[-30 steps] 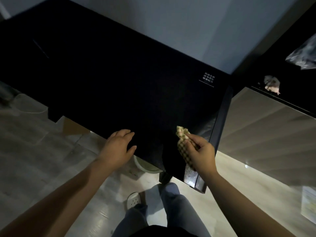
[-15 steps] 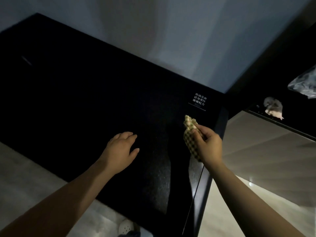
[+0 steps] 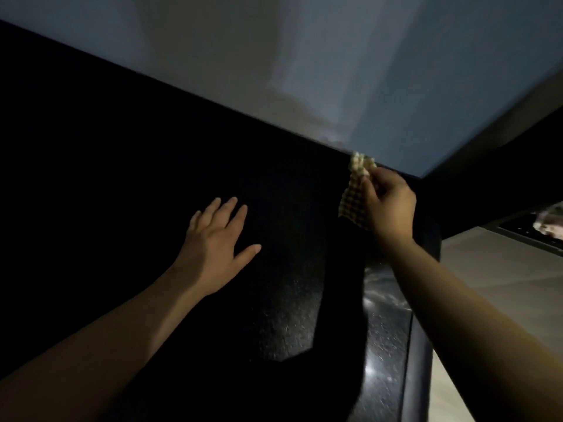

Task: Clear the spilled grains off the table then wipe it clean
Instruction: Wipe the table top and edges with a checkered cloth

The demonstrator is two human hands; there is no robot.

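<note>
A black glossy table (image 3: 122, 178) fills most of the dim head view, with fine pale specks glinting on its near right part. My right hand (image 3: 388, 205) is raised over the table's far right corner, pinching a crumpled tan checked cloth (image 3: 355, 196) that hangs from its fingers. My left hand (image 3: 216, 245) lies flat over the table's middle, fingers spread, holding nothing. Whether it touches the surface is unclear. No distinct grains can be made out in the darkness.
A pale wall (image 3: 335, 71) runs behind the table's far edge. The table's rounded right edge (image 3: 417, 345) borders a light floor (image 3: 502, 269). A dark shelf (image 3: 530, 236) with a crumpled pale item (image 3: 548, 222) sits at the far right.
Both hands have moved forward across the table toward the wall. The right hand carried the cloth to the far right corner, and the left hand's fingers spread out flat. The view tilted upward.
</note>
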